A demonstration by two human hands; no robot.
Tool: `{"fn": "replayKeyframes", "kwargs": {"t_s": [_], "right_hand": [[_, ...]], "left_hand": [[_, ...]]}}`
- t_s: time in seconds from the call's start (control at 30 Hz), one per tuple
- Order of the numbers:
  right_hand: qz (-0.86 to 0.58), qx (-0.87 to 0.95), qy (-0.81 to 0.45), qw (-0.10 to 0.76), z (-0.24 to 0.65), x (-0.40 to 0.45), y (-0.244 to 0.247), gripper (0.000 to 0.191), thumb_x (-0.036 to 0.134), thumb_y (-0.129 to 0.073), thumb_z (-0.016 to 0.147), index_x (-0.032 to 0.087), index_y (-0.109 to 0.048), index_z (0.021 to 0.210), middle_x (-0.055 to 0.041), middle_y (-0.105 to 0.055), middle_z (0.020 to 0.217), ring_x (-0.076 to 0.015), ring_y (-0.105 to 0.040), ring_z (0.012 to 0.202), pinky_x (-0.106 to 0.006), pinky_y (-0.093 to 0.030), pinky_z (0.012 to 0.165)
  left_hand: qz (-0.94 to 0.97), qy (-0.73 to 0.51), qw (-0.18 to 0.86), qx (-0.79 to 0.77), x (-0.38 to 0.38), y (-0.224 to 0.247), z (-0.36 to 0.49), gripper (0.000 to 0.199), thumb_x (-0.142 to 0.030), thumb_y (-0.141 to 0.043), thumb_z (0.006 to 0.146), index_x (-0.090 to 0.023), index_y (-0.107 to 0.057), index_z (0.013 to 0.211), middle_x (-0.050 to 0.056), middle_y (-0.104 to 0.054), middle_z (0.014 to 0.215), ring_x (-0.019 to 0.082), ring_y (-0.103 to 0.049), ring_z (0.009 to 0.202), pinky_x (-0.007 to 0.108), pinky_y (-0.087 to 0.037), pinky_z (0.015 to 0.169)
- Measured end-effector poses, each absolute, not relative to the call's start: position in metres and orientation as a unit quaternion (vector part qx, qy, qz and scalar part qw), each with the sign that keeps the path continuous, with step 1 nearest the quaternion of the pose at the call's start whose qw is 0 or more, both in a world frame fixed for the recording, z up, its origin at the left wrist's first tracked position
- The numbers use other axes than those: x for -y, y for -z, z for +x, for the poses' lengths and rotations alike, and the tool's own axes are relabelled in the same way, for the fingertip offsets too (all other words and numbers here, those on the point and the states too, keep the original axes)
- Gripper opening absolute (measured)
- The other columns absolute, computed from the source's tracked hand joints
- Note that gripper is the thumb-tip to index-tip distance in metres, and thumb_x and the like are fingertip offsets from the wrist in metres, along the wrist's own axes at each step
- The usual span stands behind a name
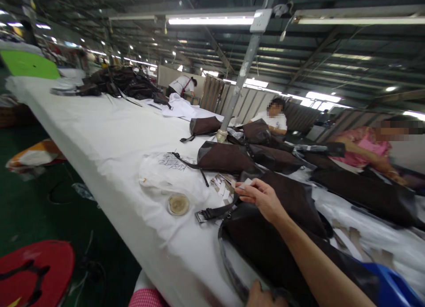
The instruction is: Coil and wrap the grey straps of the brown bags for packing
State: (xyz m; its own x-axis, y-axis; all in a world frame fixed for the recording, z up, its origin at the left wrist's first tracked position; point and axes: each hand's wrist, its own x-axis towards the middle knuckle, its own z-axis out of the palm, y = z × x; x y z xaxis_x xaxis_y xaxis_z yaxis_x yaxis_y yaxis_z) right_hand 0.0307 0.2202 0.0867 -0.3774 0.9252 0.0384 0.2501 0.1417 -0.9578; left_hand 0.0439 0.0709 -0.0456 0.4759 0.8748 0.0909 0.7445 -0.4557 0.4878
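Observation:
My right hand [262, 197] reaches over the bags, its thumb and fingers pinching a small white slip [245, 183]. Just beyond it lies a loose pile of white and brown slips [226, 193]. Below the hand is a dark brown bag [262, 240] with black trim, its buckled strap [212, 213] stretching left on the white cloth. Partly cut off by the bottom edge, my left hand [260, 297] is curled at the near edge of this bag, and its fingertips are mostly hidden.
More dark bags [226, 156] lie along the white-covered table [99, 125]. A round dish [178, 204] sits beside a marked white plastic bag [169, 172]. A metal post [244, 68] rises from the table. Several co-workers are across it; a red stool [36, 271] stands left.

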Motion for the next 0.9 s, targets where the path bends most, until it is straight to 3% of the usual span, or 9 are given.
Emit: {"fn": "replayKeyframes", "kwargs": {"t_s": [0.13, 0.23, 0.33, 0.4, 0.47, 0.57, 0.63, 0.73, 0.9], "right_hand": [[-0.402, 0.599, -0.601, 0.344, 0.109, -0.117, -0.098, 0.036, 0.052, -0.073, 0.069, 0.019, -0.064, 0.083, -0.0132, -0.064, 0.120, -0.0313, -0.060, 0.111, -0.043, -0.050, 0.090], [-0.440, 0.546, -0.610, 0.370, 0.160, -0.033, -0.081, 0.048, 0.066, -0.063, 0.072, 0.019, -0.070, 0.074, -0.0133, -0.069, 0.090, -0.0284, -0.065, 0.085, -0.042, -0.052, 0.076], [-0.528, 0.459, -0.572, 0.427, 0.196, 0.040, -0.045, 0.032, 0.054, -0.069, 0.074, 0.022, -0.068, 0.068, -0.0079, -0.065, 0.078, -0.0187, -0.057, 0.061, -0.033, -0.049, 0.058], [-0.571, 0.415, -0.557, 0.437, 0.211, 0.078, -0.017, 0.028, 0.044, -0.077, 0.068, 0.028, -0.071, 0.090, -0.0080, -0.066, 0.104, -0.0144, -0.054, 0.057, -0.031, -0.046, 0.052], [-0.555, 0.398, -0.582, 0.441, 0.217, 0.104, 0.006, 0.055, 0.043, -0.080, 0.065, 0.038, -0.063, 0.117, -0.0078, -0.061, 0.122, -0.0130, -0.054, 0.057, -0.031, -0.046, 0.053], [-0.515, 0.364, -0.638, 0.442, 0.210, 0.122, 0.018, 0.073, 0.044, -0.077, 0.069, 0.038, -0.047, 0.135, -0.0060, -0.066, 0.102, -0.0151, -0.058, 0.063, -0.030, -0.048, 0.059], [-0.514, 0.333, -0.661, 0.433, 0.199, 0.121, 0.013, 0.060, 0.047, -0.075, 0.072, 0.030, -0.056, 0.127, -0.0028, -0.064, 0.081, -0.0149, -0.058, 0.064, -0.026, -0.045, 0.057], [-0.495, 0.325, -0.697, 0.404, 0.183, 0.110, 0.003, 0.040, 0.054, -0.069, 0.075, 0.019, -0.066, 0.094, 0.0002, -0.058, 0.064, -0.0113, -0.052, 0.055, -0.022, -0.039, 0.051], [-0.488, 0.325, -0.716, 0.379, 0.166, 0.086, 0.013, 0.051, 0.068, -0.059, 0.074, 0.018, -0.056, 0.070, 0.0076, -0.042, 0.046, -0.0041, -0.029, 0.036, -0.019, -0.019, 0.036]], "left_hand": [[0.883, -0.167, 0.156, -0.410, -0.040, 0.025, 0.020, 0.021, -0.027, -0.056, 0.082, -0.013, -0.065, 0.096, 0.014, -0.066, 0.096, 0.027, -0.060, 0.088, 0.046, -0.043, 0.083], [0.879, -0.138, 0.166, -0.425, -0.032, 0.006, 0.005, 0.020, -0.024, -0.051, 0.086, -0.015, -0.064, 0.098, 0.012, -0.065, 0.097, 0.026, -0.059, 0.091, 0.043, -0.044, 0.081], [0.883, -0.102, 0.150, -0.433, -0.033, -0.006, 0.004, 0.021, -0.028, -0.052, 0.087, -0.014, -0.063, 0.098, 0.012, -0.064, 0.099, 0.027, -0.059, 0.092, 0.043, -0.047, 0.079], [0.886, -0.084, 0.131, -0.438, -0.033, -0.011, 0.006, 0.022, -0.030, -0.052, 0.087, -0.014, -0.061, 0.098, 0.011, -0.063, 0.102, 0.027, -0.059, 0.093, 0.043, -0.048, 0.080], [0.891, -0.068, 0.116, -0.433, -0.035, -0.016, 0.005, 0.022, -0.031, -0.051, 0.088, -0.014, -0.060, 0.100, 0.011, -0.063, 0.103, 0.027, -0.059, 0.095, 0.040, -0.049, 0.080], [0.899, -0.034, 0.114, -0.422, -0.040, -0.027, 0.004, 0.025, -0.032, -0.049, 0.088, -0.013, -0.061, 0.101, 0.012, -0.063, 0.104, 0.026, -0.060, 0.094, 0.037, -0.049, 0.078], [0.901, -0.014, 0.131, -0.413, -0.048, -0.038, 0.004, 0.027, -0.032, -0.047, 0.088, -0.013, -0.062, 0.099, 0.012, -0.064, 0.103, 0.025, -0.061, 0.092, 0.035, -0.048, 0.077], [0.898, 0.007, 0.198, -0.394, -0.063, -0.055, 0.008, 0.024, -0.032, -0.051, 0.084, -0.014, -0.065, 0.087, 0.009, -0.066, 0.093, 0.023, -0.061, 0.085, 0.030, -0.045, 0.072], [0.776, 0.044, 0.485, -0.401, -0.089, -0.079, 0.011, 0.027, -0.040, -0.059, 0.073, -0.014, -0.063, 0.068, 0.000, -0.055, 0.058, 0.013, -0.051, 0.056, 0.024, -0.036, 0.053]]}}
